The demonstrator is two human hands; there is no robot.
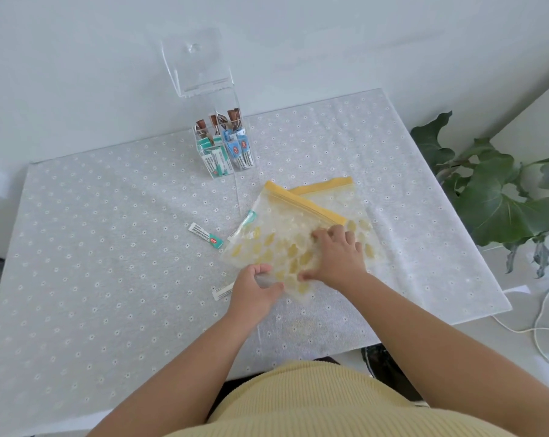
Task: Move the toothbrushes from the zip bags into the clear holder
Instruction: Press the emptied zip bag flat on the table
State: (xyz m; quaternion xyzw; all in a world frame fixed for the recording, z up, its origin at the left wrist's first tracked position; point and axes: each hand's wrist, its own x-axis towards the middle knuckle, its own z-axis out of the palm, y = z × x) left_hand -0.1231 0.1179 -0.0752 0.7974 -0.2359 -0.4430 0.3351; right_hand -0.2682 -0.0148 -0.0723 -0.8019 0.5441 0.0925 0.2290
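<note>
Two zip bags with yellow zip strips and yellow leaf prints lie overlapped right of the table's middle, the upper bag (286,234) on the lower bag (339,200). My left hand (256,290) pinches the upper bag's near corner. My right hand (337,255) presses flat on it, fingers spread. A wrapped toothbrush (206,236) lies loose left of the bags. Another wrapped toothbrush (222,291) pokes out beside my left hand. A third wrapped toothbrush (249,217) shows at the bag's left edge. The clear holder (224,146), lid up, stands at the back with several wrapped toothbrushes inside.
The table (109,279) carries a grey cloth with small white flowers. A leafy green plant (493,197) stands off the right edge. A white cable (541,326) runs on the floor at the right. A white wall is behind the holder.
</note>
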